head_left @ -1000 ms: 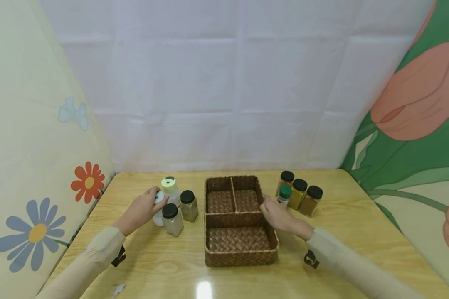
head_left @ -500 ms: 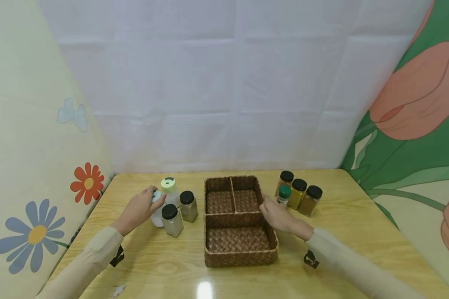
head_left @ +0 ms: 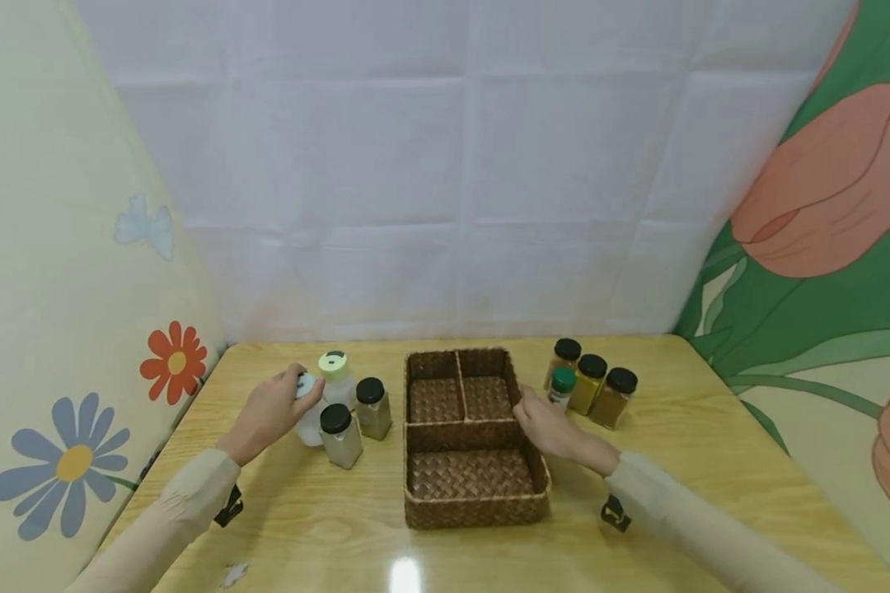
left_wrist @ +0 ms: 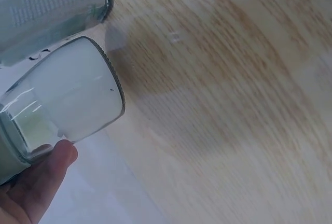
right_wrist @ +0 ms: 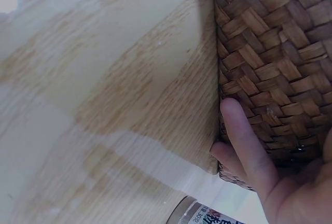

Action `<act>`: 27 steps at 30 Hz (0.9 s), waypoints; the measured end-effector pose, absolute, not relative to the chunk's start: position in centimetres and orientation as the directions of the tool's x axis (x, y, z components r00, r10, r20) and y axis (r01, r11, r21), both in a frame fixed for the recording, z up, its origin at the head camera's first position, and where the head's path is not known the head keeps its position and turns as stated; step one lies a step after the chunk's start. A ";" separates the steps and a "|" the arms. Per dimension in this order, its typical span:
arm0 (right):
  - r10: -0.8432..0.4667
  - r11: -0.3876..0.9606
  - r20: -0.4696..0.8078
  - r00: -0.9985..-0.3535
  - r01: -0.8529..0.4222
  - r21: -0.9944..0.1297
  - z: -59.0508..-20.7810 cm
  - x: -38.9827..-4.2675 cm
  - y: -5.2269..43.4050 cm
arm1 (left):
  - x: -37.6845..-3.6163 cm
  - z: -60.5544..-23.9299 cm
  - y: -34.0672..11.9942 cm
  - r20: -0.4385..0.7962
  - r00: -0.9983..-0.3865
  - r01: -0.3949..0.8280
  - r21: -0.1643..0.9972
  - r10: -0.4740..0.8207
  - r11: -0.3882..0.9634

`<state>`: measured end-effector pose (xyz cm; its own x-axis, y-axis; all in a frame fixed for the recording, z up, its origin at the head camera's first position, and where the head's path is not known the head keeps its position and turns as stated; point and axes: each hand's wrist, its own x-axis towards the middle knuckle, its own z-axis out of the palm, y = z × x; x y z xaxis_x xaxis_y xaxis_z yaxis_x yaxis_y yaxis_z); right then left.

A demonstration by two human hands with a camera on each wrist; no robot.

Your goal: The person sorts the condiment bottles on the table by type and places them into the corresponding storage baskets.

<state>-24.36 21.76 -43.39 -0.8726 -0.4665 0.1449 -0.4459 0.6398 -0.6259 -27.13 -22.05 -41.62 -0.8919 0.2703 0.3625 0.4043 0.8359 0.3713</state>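
Note:
My left hand [head_left: 269,413] grips a small clear bottle of white powder [head_left: 311,418] with a white cap, left of the basket. In the left wrist view the bottle [left_wrist: 62,99] tilts with its base off the wood, and a fingertip [left_wrist: 49,169] lies on its side. My right hand [head_left: 547,425] rests on the right rim of the brown woven basket [head_left: 478,511]. One finger [right_wrist: 244,141] lies straight along the outer basket wall [right_wrist: 270,53]. All three basket compartments hold nothing.
Beside the held bottle stand a pale-green-lidded bottle [head_left: 335,373] and two black-capped jars [head_left: 340,436] [head_left: 374,408]. Right of the basket stand a green-capped jar [head_left: 561,387] and three black-capped spice jars [head_left: 592,382]. Fabric walls enclose the wooden table [head_left: 712,461].
My left hand has drawn the white-capped bottle slightly left and up, away from the black-capped jar. The right hand has stayed on the basket rim.

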 end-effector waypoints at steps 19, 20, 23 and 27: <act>-0.434 0.670 0.090 -0.896 -0.388 -0.633 -43.6 -24.2 21.7 | -27.0 -40.4 -22.2 0.536 -0.807 0.415 0.219 0.247 0.883; -0.432 0.672 0.090 -0.897 -0.387 -0.631 -43.6 -24.2 21.7 | -26.9 -40.2 -22.1 0.535 -0.809 0.413 0.219 0.245 0.884; -0.437 0.672 0.093 -0.895 -0.394 -0.627 -43.4 -24.2 21.8 | -26.8 -39.8 -22.1 0.539 -0.807 0.407 0.215 0.239 0.888; -0.440 0.668 0.088 -0.893 -0.392 -0.632 -43.3 -24.2 21.9 | -26.8 -39.3 -22.1 0.560 -0.794 0.413 0.208 0.238 0.887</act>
<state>-24.19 21.86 -43.31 -0.8935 -0.4403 0.0881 -0.3918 0.6685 -0.6322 -26.82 -22.06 -39.29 -0.7935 0.2379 0.5601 0.4127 0.8868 0.2080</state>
